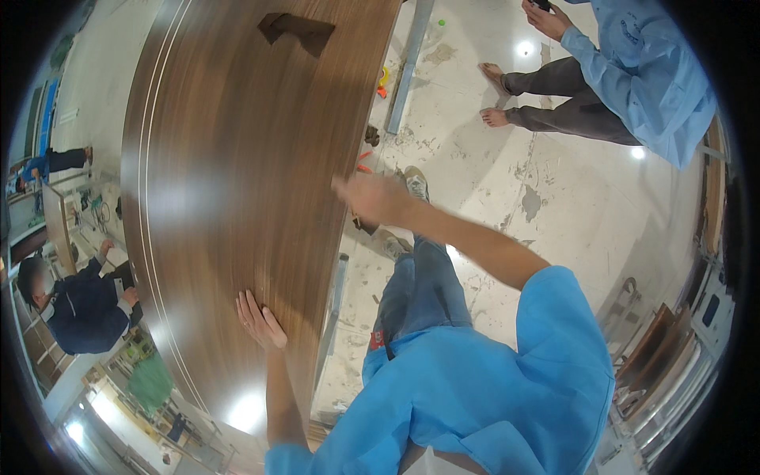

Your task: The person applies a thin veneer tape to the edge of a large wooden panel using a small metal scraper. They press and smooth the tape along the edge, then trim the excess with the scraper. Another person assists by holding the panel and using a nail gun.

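A large panel (245, 119) with brown wood grain lies in front of me, two thin pale lines running along its far side. Flat on its surface rests my left hand (261, 321), fingers stretched out and nothing held. My right hand (374, 198) is at the panel's near edge, its fingers curled in part and smeared by motion. Whether it touches the edge or holds anything is unclear. A crumpled dark brown cloth (297, 33) lies on the upper part of the panel, away from both hands.
A metal bar (410, 67) and a yellow-and-orange item (384, 81) are beside the panel's right edge. At upper right a barefoot person in a light blue shirt (645, 67) stands. A person in dark clothes (91, 309) is past the panel's left side. Boards (657, 348) lean at right.
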Demonstrator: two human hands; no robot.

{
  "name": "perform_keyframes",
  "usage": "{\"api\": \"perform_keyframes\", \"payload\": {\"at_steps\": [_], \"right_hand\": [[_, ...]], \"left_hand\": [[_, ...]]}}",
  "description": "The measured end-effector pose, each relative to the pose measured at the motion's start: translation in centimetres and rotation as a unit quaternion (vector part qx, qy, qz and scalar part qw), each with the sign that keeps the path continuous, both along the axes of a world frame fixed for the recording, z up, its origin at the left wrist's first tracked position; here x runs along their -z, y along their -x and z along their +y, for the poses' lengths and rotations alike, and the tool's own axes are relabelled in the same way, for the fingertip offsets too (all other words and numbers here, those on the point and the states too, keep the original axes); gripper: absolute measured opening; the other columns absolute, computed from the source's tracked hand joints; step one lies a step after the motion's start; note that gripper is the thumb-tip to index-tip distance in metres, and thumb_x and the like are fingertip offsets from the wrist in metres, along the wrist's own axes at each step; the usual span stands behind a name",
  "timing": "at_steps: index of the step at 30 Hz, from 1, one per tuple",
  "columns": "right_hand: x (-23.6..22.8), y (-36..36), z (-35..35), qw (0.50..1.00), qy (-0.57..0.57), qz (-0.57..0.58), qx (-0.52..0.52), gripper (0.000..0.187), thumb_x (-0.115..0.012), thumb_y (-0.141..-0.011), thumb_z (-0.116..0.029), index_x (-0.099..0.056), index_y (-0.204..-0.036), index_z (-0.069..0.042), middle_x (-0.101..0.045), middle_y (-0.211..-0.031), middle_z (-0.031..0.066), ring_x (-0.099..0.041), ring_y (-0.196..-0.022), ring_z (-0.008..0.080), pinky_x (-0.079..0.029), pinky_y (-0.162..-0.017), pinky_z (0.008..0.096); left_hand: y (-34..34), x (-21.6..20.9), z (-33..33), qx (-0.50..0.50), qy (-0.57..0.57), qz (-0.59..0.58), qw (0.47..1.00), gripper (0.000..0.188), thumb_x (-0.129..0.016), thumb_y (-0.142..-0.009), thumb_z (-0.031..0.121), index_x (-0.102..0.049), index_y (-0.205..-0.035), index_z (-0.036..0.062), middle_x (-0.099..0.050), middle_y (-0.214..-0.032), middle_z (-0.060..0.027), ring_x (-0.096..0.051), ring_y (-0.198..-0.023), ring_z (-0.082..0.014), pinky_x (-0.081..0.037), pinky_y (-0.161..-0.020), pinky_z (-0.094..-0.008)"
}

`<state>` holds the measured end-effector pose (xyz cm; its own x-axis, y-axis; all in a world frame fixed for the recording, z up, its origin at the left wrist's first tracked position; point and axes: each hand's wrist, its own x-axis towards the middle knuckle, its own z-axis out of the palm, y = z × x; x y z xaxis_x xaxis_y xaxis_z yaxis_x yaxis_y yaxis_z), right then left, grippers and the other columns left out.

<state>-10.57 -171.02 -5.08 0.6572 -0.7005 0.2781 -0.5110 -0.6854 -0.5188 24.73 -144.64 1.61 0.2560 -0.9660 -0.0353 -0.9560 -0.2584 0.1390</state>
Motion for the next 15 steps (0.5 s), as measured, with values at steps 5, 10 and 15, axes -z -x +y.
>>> {"api": "perform_keyframes", "payload": {"at_steps": [5, 10, 15], "right_hand": [[0.4, 7.7, -22.2, 0.95, -0.001, -0.104, 0.295, 0.021, -0.059, -0.102, -0.02, -0.073, -0.114, -0.011, -0.071, -0.099, 0.0146, -0.071, -0.087, 0.0336, -0.057, -0.078, 0.0439], [4.0, 7.3, -21.0, 0.937, -0.032, -0.231, 0.26, 0.038, -0.059, -0.099, -0.011, -0.067, -0.135, -0.018, -0.065, -0.091, 0.0177, -0.066, -0.081, 0.0345, -0.054, -0.073, 0.0448], [3.0, -0.4, -1.3, 0.953, -0.015, -0.275, 0.127, 0.04, -0.059, -0.094, -0.003, -0.064, -0.134, -0.007, -0.073, -0.118, 0.0102, -0.074, -0.092, 0.0284, -0.062, -0.079, 0.0386]], "left_hand": [[0.0, 0.0, -0.1, 0.001, 0.002, -0.011, 1.0, 0.06, -0.031, -0.109, 0.033, -0.043, -0.154, -0.0049, -0.04, -0.16, -0.0268, -0.033, -0.149, -0.0472, -0.026, -0.122, -0.057], [-0.2, 0.1, 0.2, 0.008, -0.006, -0.012, 1.0, 0.062, -0.03, -0.11, 0.036, -0.04, -0.156, -0.0042, -0.038, -0.161, -0.0272, -0.031, -0.15, -0.047, -0.023, -0.124, -0.0568], [-0.1, 0.2, 0.0, 0.0, -0.008, -0.009, 1.0, 0.062, -0.03, -0.11, 0.036, -0.041, -0.155, -0.004, -0.038, -0.16, -0.0269, -0.032, -0.15, -0.0464, -0.024, -0.123, -0.0562]]}}
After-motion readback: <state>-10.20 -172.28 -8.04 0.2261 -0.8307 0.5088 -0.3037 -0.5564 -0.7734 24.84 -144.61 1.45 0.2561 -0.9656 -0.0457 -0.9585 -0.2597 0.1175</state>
